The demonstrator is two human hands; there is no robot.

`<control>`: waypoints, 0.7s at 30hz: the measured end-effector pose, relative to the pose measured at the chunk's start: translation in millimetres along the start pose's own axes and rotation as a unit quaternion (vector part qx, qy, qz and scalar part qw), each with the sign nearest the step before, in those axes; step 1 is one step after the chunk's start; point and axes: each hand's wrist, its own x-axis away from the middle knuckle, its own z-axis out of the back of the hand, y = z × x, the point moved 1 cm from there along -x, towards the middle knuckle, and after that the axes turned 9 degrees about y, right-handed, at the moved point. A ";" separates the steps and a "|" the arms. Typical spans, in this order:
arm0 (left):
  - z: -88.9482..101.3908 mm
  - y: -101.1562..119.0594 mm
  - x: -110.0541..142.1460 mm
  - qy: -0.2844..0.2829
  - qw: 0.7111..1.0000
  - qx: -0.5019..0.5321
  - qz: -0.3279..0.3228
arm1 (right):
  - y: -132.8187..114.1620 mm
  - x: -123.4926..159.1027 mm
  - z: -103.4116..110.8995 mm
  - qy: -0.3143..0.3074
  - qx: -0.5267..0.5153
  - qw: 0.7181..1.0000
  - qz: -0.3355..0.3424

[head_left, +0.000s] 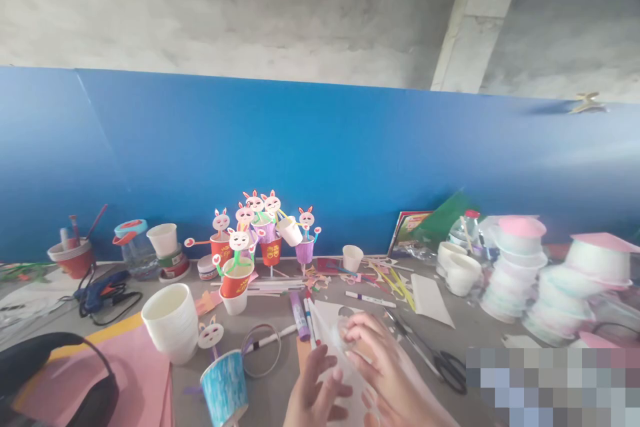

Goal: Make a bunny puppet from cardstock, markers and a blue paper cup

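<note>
At the bottom middle, my left hand (319, 388) has its fingers loosely bent and apart, with nothing visible in them. My right hand (383, 365) is beside it, fingers curled inward over white paper (327, 313). A small round, see-through thing (345, 315) shows at its fingertips, too blurred to name. Pinkish oval shapes (367, 400) show below the right hand. Left of my hands, a blue-coloured paper cup (225, 387) lies tilted, with a rabbit face (211, 334) on a stem at it. A purple glue stick (299, 317) and a marker (370, 298) lie just beyond.
Paper cups with rabbit figures (237, 273) stand toward the blue partition (300, 147). Stacked white cups (173, 320) and pink paper (115, 373) are at left. Scissors (447, 368) lie right of my hands, with tall cup stacks (515, 280) beyond. Paper scraps (320, 277) litter the table.
</note>
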 end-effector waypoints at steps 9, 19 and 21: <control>-18.8 37.1 -24.7 -0.049 0.998 0.041 0.026 | -2.9 11.7 1.6 0.030 -0.017 0.999 0.016; -33.3 34.6 -41.0 -0.093 0.984 0.074 0.132 | 8.3 19.3 2.4 0.092 0.036 0.994 0.042; -36.2 36.8 -42.4 -0.093 0.983 0.072 0.138 | 11.7 20.1 5.0 0.092 0.070 0.992 0.054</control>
